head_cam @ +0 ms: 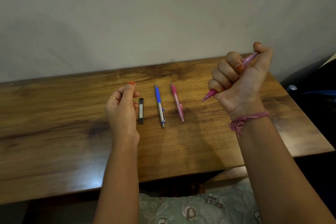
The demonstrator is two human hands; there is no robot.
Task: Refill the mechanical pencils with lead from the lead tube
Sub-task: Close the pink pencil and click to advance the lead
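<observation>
A black lead tube (141, 111) lies on the wooden table (54, 123), with a blue and silver mechanical pencil (160, 105) to its right and a pink mechanical pencil (177, 102) further right. My right hand (240, 82) is raised above the table's right side in a fist around a second pink pencil (211, 94); the tip points down-left and my thumb rests on its top end. My left hand (121, 107) hovers just left of the lead tube, fingers loosely curled and thumb near the fingertips. Whether it pinches anything I cannot tell.
The table's far edge meets a plain wall (163, 14). Dark objects (312, 82) stand beyond the table's right edge. A floral fabric (200, 207) covers my lap below the front edge.
</observation>
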